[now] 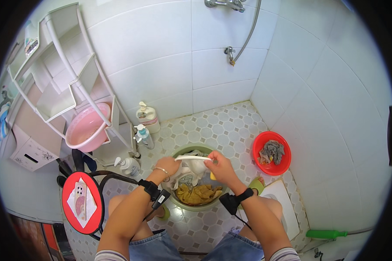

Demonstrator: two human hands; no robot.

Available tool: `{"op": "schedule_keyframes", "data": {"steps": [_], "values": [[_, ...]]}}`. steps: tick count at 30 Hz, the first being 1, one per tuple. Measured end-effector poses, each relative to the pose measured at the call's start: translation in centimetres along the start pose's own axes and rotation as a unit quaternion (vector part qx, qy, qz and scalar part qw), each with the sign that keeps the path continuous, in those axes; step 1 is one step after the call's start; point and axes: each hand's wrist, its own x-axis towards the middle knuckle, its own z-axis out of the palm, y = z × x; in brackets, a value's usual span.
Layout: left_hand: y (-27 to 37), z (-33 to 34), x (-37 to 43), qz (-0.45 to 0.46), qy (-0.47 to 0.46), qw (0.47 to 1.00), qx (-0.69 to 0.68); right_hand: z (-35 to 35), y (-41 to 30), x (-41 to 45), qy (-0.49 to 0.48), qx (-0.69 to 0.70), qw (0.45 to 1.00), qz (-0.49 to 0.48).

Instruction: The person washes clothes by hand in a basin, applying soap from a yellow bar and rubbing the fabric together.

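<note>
My left hand (168,165) and my right hand (220,167) grip a white garment (193,158) between them, its edge drawn taut. The cloth hangs down into a green basin (175,205) on the floor between my feet. A small yellow object (213,176) shows just under my right hand; I cannot tell what it is. Mustard-brown wet cloth (197,194) lies in the near part of the basin, in water. More pale cloth lies at the far side of the basin, partly hidden by the garment.
A red basin (286,164) with grey cloth (272,151) stands on the right. Pump bottles (147,119) and a white rack (94,70) with a pink basin (85,129) are on the left. A phone (80,202) rests on a red stool (68,208). A squat toilet (292,215) lies behind my right foot.
</note>
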Motion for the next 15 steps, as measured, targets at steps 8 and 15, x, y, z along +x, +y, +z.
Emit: {"op": "schedule_keyframes", "data": {"steps": [8, 15], "values": [[1.9, -1.7, 0.1, 0.058, -0.063, 0.663, -0.744, 5.3, -0.4, -3.4, -0.095, -0.032, 0.991, -0.092], [2.2, -4.1, -2.4, 0.111, -0.08, 0.547, -0.826, 3.4, 1.2, -0.8, -0.041, 0.211, 0.973, 0.08]]}}
